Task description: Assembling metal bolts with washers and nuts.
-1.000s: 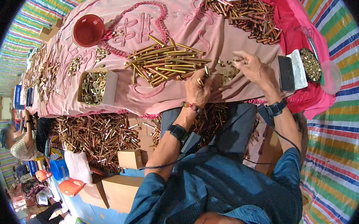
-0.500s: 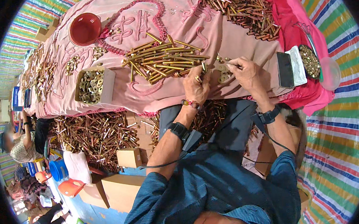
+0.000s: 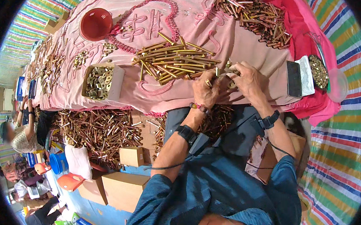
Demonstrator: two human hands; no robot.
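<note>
My left hand is closed round brass-coloured anchor bolts, whose ends stick out by the thumb and forefinger. Close beside it, my right hand has thumb and fingers pinched near the bolt ends; the small piece it grips is too hidden to name. Loose washers lie on the pink cloth between and under the hands. Just beyond my left hand spreads a heap of long brass-coloured bolts.
A carton of washers stands left, with a red bowl behind it. More bolts are piled far right. A black phone-like slab lies near a tray of small metal parts. Below, bolts cover the floor; co-workers sit far left.
My right hand has come in to the left hand, closing the gap between them. The left hand keeps its hold on the bolts. The whole view has shifted slightly.
</note>
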